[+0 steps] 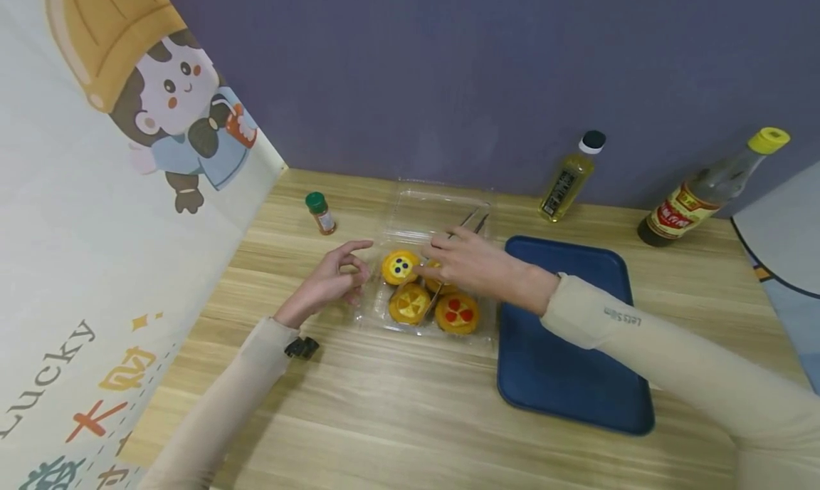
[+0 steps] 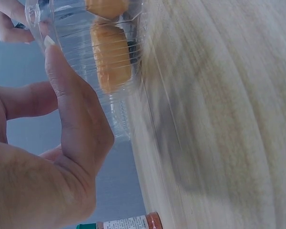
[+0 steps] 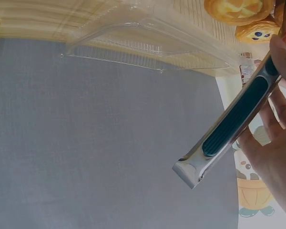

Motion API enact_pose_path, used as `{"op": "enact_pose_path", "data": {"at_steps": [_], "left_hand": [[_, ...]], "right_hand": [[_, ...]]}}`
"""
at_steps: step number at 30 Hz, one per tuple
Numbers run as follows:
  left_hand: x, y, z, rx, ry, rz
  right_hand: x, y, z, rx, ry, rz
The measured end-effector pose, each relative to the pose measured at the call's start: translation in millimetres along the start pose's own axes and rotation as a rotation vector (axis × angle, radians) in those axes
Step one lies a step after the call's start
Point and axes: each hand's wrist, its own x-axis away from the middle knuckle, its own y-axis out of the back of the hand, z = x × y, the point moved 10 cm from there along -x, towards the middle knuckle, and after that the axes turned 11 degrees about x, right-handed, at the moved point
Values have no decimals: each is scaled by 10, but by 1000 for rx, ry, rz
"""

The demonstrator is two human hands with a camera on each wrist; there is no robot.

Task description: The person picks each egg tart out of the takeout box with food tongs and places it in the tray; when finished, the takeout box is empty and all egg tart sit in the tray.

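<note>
My right hand (image 1: pixel 470 266) grips metal tongs (image 3: pixel 236 114) with teal grip pads, over an open clear plastic clamshell box (image 1: pixel 419 209). The tongs point down among the tarts, where my hand partly hides their tips. In the box sit a tart with blueberries (image 1: pixel 401 266), one with yellow wedges (image 1: pixel 409 303) and one with red pieces (image 1: pixel 457 314). Another tart (image 1: pixel 442 280) lies partly hidden below my right hand. My left hand (image 1: pixel 333 276) is at the box's left side with fingers loosely bent; in the left wrist view a fingertip overlaps the box's rim.
A green-capped spice jar (image 1: pixel 321 214) stands left of the box. To the right lies a blue tray (image 1: pixel 570 369), partly under my right forearm. Behind it stand an oil bottle (image 1: pixel 566 180) and a yellow-capped sauce bottle (image 1: pixel 685 205), close to the back panel (image 1: pixel 448 84).
</note>
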Motion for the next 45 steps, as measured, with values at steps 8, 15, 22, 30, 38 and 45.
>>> {"op": "enact_pose_path", "data": {"at_steps": [8, 15, 22, 30, 38, 45], "left_hand": [[-8, -24, 14, -9, 5, 5], [-20, -30, 8, -17, 3, 11], [-22, -27, -21, -26, -1, 12], [-12, -22, -9, -9, 7, 13], [16, -19, 4, 7, 6, 18], [12, -15, 9, 2, 1, 19]], "right_hand": [[125, 27, -21, -19, -42, 10], [308, 103, -105, -39, -109, -4], [555, 122, -219, -96, -193, -6], [879, 148, -376, -126, -276, -7], [1242, 178, -581, -123, -382, -80], [1581, 162, -732, -91, -456, -140]]}}
